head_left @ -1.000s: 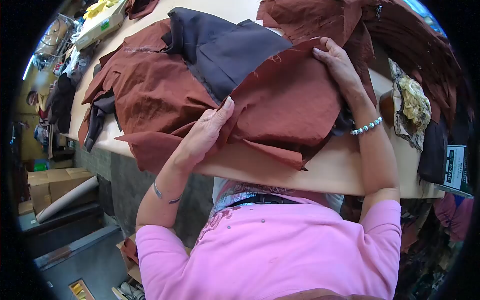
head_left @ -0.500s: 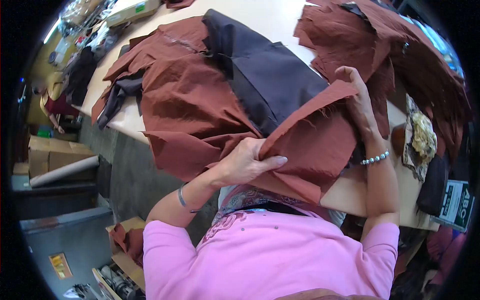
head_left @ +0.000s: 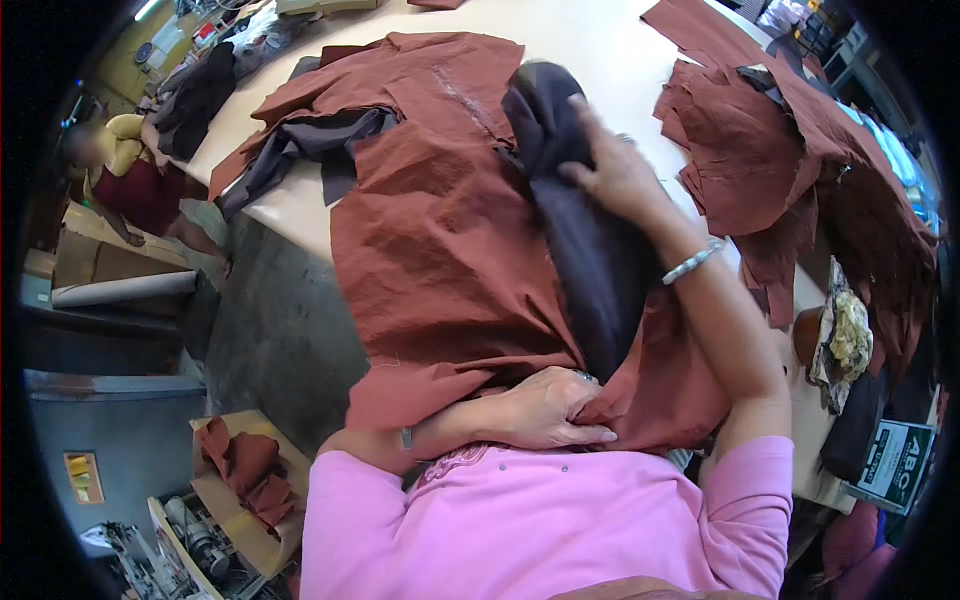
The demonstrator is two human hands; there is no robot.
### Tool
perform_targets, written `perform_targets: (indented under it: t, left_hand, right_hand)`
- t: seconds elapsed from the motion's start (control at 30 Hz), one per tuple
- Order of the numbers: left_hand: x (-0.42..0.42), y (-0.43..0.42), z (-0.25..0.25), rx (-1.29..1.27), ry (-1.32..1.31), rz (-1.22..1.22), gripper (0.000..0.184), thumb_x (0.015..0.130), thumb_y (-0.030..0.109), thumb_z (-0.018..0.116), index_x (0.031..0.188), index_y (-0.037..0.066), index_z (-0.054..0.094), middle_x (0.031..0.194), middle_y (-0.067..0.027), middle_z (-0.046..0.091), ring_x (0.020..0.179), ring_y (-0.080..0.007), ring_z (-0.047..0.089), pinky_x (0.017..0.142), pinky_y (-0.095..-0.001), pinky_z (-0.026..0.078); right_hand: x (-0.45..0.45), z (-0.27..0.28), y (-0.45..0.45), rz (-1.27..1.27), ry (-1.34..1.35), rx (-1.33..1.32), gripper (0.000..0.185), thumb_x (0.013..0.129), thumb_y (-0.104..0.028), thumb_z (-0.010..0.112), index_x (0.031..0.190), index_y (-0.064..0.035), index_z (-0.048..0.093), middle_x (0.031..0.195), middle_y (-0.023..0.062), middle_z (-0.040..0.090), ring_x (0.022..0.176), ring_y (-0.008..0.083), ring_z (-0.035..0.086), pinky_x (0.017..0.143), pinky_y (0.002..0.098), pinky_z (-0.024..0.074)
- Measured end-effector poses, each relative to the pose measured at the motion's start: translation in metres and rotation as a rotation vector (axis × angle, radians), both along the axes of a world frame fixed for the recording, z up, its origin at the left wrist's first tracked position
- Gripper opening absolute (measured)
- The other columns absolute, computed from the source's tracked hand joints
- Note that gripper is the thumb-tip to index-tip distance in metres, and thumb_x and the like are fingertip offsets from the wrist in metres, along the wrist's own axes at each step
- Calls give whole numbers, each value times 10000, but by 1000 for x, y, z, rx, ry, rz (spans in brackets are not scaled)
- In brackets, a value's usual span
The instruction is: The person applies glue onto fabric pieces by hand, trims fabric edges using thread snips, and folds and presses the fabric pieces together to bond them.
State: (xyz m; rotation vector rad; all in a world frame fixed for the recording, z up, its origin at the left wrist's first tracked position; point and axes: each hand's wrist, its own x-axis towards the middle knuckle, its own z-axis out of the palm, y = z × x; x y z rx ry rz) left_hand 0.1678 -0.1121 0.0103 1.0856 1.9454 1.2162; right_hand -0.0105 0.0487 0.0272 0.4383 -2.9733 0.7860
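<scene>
A rust-brown fabric piece (head_left: 440,270) with a dark lining panel (head_left: 600,270) joined to it lies across the near side of the table, its lower edge against my body. My left hand (head_left: 550,408) is closed on the rust-brown fabric at that lower edge, thumb on top, some fingers hidden. Farther up, my right hand (head_left: 622,172) rests along the right side of the dark panel, thumb and fingers apart. Under it the dark panel is bunched into a long fold. A beaded bracelet circles the right wrist.
Stacked rust-brown pieces (head_left: 730,150) hang over the table's right side. Near them sit a crumpled yellowish lump (head_left: 850,330) and a green-and-white box (head_left: 890,465). A carton with fabric scraps (head_left: 245,470) stands lower left. Another person (head_left: 130,180) is at far left beside cartons.
My right hand has let go of the rust-brown edge and moved up and left onto the dark panel, which is now bunched. My left hand has moved down toward my body with the fabric.
</scene>
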Motion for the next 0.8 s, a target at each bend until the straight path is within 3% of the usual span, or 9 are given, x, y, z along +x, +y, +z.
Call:
perform_targets:
  t: [0.1, 0.17, 0.23, 0.4, 0.53, 0.57, 0.63, 0.7, 0.8]
  left_hand:
    - [0, -3, -1, 131, -54, -10, 360, 794, 327, 665, 756, -10, 543, 681, -201, 535, 666, -362, 538, 607, -412, 412]
    - [-2, -3, -2, 180, -39, 10, 329, 792, 308, 661, 783, -5, 558, 710, -206, 554, 688, -374, 546, 620, -419, 418]
    - [-15, -9, 6, 102, 200, 83, 284, 773, 289, 664, 819, 17, 591, 752, -199, 575, 729, -386, 558, 652, -437, 437]
    - [-81, -76, 78, -373, 984, 195, 303, 592, 49, 662, 893, 71, 633, 793, -115, 638, 768, -311, 615, 750, -405, 452]
    - [-176, -116, 128, -664, 1462, 277, 370, 678, -62, 533, 1005, 93, 613, 983, -104, 648, 990, -276, 585, 970, -441, 368]
    - [-199, -123, 134, -629, 1609, 245, 380, 723, -74, 480, 1036, 106, 599, 1011, -107, 637, 1054, -287, 559, 983, -446, 362]
    - [-222, -121, 149, -1007, 1420, 307, 473, 744, -77, 453, 1152, 136, 560, 1122, -107, 610, 1136, -280, 520, 1034, -462, 315]
    - [-235, -112, 157, -761, 1242, 413, 454, 779, -84, 394, 1158, 91, 573, 1200, -126, 572, 1141, -288, 524, 1023, -373, 354]
    - [-215, -79, 144, -416, 1248, 335, 330, 842, -2, 438, 1127, 83, 582, 1145, -113, 599, 1083, -283, 551, 943, -359, 407]
  right_hand:
    - [4, -13, -6, 79, 131, -117, 765, 796, -78, 603, 1430, -197, 193, 1205, 253, 530, 1065, 414, 533, 913, 443, 423]
    - [-4, 14, 24, -232, 174, 87, 644, 796, -70, 579, 1379, -178, 328, 952, 261, 608, 831, 419, 610, 727, 485, 491]
    - [-3, 39, 77, -321, 438, -103, 564, 823, -44, 554, 1349, -156, 385, 982, 264, 601, 775, 370, 641, 640, 439, 511]
    - [101, 96, 116, -298, 656, 129, 589, 881, -67, 510, 1414, -195, 295, 1233, 178, 554, 1032, 285, 608, 842, 374, 458]
    - [173, 82, 76, -81, -76, -305, 713, 815, 29, 540, 1429, -203, 262, 1303, 143, 506, 528, 209, 525, 586, 348, 506]
    - [182, 78, 65, -44, -154, -142, 716, 816, 7, 548, 1433, -194, 246, 1227, 166, 548, 572, 253, 583, 613, 357, 510]
    - [187, 74, 68, 191, -389, -61, 677, 807, -32, 580, 1409, -153, 296, 1088, 196, 597, 667, 284, 631, 630, 358, 512]
    - [190, 71, 77, 393, -395, -121, 612, 803, -46, 601, 1369, -118, 379, 1013, 186, 629, 692, 244, 657, 617, 334, 514]
    - [175, 68, 98, 162, -80, -468, 392, 833, -101, 596, 1220, -122, 535, 740, 149, 642, 611, 263, 622, 618, 324, 509]
